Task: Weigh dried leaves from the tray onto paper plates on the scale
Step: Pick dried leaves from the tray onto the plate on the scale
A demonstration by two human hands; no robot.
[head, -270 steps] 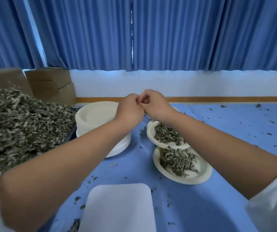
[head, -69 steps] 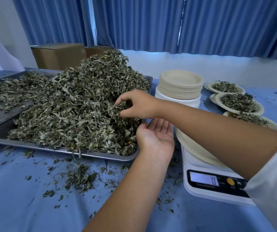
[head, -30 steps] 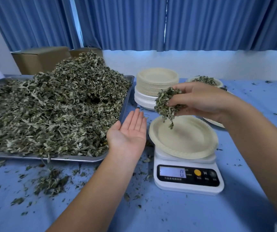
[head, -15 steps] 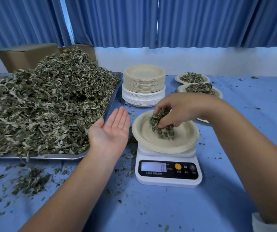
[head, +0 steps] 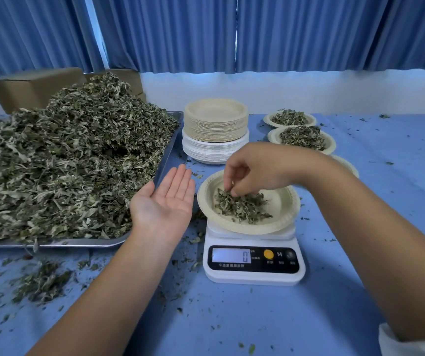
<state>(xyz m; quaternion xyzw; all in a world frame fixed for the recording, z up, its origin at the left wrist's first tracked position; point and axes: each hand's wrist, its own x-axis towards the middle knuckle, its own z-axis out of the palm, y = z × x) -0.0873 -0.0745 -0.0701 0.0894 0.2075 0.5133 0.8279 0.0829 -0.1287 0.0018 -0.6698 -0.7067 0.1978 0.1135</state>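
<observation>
**A first pinch of leaves goes on the scale plate**

Head view: the right hand hangs over the paper plate at centre right of the frame. Its fingers curl downward, and the grip is drawn together, with thumb and fingertips pinching a few strands at the top of the portion. That small, loose heap lies in the middle of the plate, probably so nothing slides over the rim.

The plate sits on the white scale, whose display faces the person and shows 0. The reading has evidently not registered yet, so the weighing looks barely begun.

The left hand is held palm up with its grip spread flat and nothing in it. It sits between the tray and the plate, apparently placed to catch falling bits.

The main pile of dried leaves fills the tray across the left of the frame, within easy reach. A stack of plates stands just behind the scale, ready for the next round.

Two filled plates are set aside at upper right, well apart from the scale. Crumbs litter the blue bench.
</observation>
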